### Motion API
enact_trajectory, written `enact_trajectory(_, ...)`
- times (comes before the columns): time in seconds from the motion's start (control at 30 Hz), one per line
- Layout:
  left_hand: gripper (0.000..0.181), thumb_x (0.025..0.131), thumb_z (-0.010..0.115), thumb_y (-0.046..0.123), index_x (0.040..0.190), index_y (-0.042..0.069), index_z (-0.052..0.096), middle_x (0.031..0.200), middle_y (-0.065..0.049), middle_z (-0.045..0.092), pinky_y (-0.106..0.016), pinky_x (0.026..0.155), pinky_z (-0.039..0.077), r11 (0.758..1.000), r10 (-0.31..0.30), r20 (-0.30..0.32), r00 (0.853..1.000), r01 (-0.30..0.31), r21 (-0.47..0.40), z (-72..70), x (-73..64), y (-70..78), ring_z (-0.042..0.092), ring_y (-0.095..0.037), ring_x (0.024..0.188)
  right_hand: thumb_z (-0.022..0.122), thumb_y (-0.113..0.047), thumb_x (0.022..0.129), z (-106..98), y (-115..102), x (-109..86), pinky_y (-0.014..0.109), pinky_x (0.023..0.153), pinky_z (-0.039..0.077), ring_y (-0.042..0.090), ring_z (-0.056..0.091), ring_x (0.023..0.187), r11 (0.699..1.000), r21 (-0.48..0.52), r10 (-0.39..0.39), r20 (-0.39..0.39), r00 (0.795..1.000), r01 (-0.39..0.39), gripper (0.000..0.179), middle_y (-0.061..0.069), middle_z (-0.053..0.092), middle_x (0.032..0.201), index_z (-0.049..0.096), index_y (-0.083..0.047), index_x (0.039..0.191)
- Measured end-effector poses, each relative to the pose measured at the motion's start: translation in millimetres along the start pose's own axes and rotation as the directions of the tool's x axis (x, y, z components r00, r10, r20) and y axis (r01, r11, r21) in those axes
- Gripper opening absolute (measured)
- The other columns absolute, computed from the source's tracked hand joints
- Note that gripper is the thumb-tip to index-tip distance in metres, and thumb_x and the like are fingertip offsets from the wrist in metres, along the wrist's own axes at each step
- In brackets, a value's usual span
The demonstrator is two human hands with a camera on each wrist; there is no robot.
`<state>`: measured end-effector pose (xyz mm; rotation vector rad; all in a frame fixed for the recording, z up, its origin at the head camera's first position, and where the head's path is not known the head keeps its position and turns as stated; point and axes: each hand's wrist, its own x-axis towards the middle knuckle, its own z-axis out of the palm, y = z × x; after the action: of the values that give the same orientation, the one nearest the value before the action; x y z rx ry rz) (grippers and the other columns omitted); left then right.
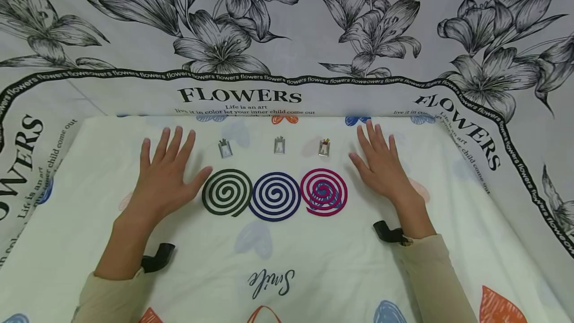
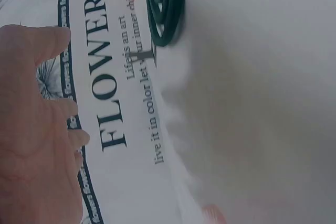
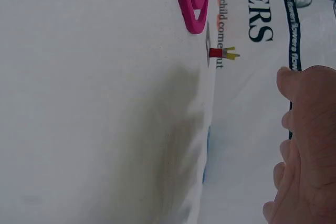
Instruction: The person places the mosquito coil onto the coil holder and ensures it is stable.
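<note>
Three flat spiral coils lie side by side on the white cloth: a dark green coil, a navy blue coil and a magenta coil. Behind them stand three small metal stands, the left stand, the middle stand and the right stand, which bears a bit of red and yellow. My left hand is spread to the left of the green coil, its thumb close to the coil's edge. To the right of the magenta coil my right hand is spread too. Both hands hold nothing.
White cloth with printed hearts and the word Smile covers the surface. A flower-printed cloth hangs behind and along the sides. Black wrist-worn pieces sit at the left wrist and the right wrist.
</note>
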<state>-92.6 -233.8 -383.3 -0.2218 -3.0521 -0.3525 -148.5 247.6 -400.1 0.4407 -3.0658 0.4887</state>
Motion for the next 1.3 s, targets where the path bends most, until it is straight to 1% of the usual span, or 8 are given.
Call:
enact_trajectory(0.1,0.093,0.102,0.049,0.065,0.172,0.018,0.01,0.18,-0.014,0.002,-0.066,0.132,-0.014,1.0,0.015,0.001,1.0,-0.015,-0.006,2.0,0.0,10.4,-0.008,-0.037,0.168,0.044,-0.049,0.111,-1.3,-3.9,0.0,0.066,0.134,-0.007,0.035,-0.007,0.168,1.0,0.002,-0.021,0.008,1.0,0.021,0.076,0.012,0.0,0.18,0.013,-0.014,0.171)
enact_trajectory(0.23,0.09,0.102,0.048,0.064,0.172,0.019,0.012,0.18,-0.014,0.006,-0.066,0.133,-0.009,0.999,0.052,-0.01,0.999,-0.052,-0.009,1.9,2.8,26.5,-0.004,-0.037,0.168,0.047,-0.046,0.111,0.0,-10.3,0.3,0.065,0.135,-0.002,0.036,-0.002,0.168,0.998,0.0,-0.058,0.015,0.998,0.058,0.076,0.012,0.003,0.18,0.015,-0.013,0.171)
enact_trajectory(0.5,0.088,0.103,0.048,0.065,0.172,0.022,0.013,0.18,-0.009,0.008,-0.062,0.135,-0.003,0.99,0.141,-0.001,0.99,-0.141,-0.01,8.4,20.8,69.2,0.001,-0.033,0.169,0.053,-0.044,0.108,5.0,-21.1,-4.3,0.062,0.136,0.007,0.038,0.005,0.168,0.995,0.019,-0.1,0.053,0.994,0.099,0.078,0.01,0.004,0.181,0.015,-0.017,0.171)
enact_trajectory(0.67,0.091,0.099,0.054,0.065,0.171,0.023,0.017,0.18,-0.008,0.013,-0.061,0.136,0.001,0.978,0.207,0.019,0.978,-0.207,-0.019,16.8,29.0,94.4,0.006,-0.032,0.169,0.055,-0.042,0.108,6.2,-26.6,-7.7,0.062,0.135,0.012,0.039,0.009,0.167,0.991,0.033,-0.135,0.059,0.989,0.133,0.078,0.01,0.009,0.181,0.016,-0.018,0.171)
enact_trajectory(0.77,0.093,0.097,0.056,0.066,0.171,0.023,0.019,0.18,-0.008,0.015,-0.062,0.136,0.002,0.972,0.236,0.051,0.971,-0.234,-0.033,21.4,33.3,106.1,0.006,-0.031,0.169,0.058,-0.042,0.107,7.6,-29.5,-10.0,0.062,0.135,0.016,0.039,0.012,0.167,0.989,0.046,-0.146,0.07,0.987,0.143,0.079,0.01,0.01,0.181,0.017,-0.019,0.171)
enact_trajectory(1.0,0.097,0.093,0.06,0.069,0.17,0.02,0.025,0.179,-0.007,0.019,-0.061,0.137,0.004,0.952,0.307,0.131,0.943,-0.303,-0.045,33.7,40.4,132.6,0.005,-0.03,0.169,0.068,-0.037,0.103,9.4,-34.8,-14.3,0.065,0.127,0.034,0.043,0.031,0.161,0.983,0.093,-0.168,0.066,0.984,0.161,0.076,0.013,0.02,0.178,0.033,-0.016,0.167)
enact_trajectory(1.17,0.094,0.093,0.063,0.067,0.164,0.011,0.039,0.174,-0.013,0.034,-0.059,0.137,0.01,0.945,0.326,0.178,0.928,-0.322,-0.05,41.2,43.6,153.2,0.019,-0.034,0.167,0.07,-0.04,0.101,8.8,-39.4,-15.5,0.063,0.123,0.041,0.04,0.036,0.159,0.986,0.114,-0.134,0.133,0.982,0.119,0.075,0.011,0.03,0.175,0.039,-0.017,0.165)
enact_trajectory(1.3,0.089,0.093,0.066,0.065,0.159,0.008,0.048,0.165,-0.014,0.048,-0.057,0.136,0.018,0.94,0.341,0.219,0.914,-0.337,-0.058,45.9,45.3,169.8,0.035,-0.035,0.161,0.072,-0.038,0.1,7.0,-41.7,-18.1,0.061,0.124,0.041,0.039,0.042,0.156,0.981,0.147,-0.147,0.159,0.976,0.123,0.072,0.012,0.042,0.169,0.045,-0.013,0.161)
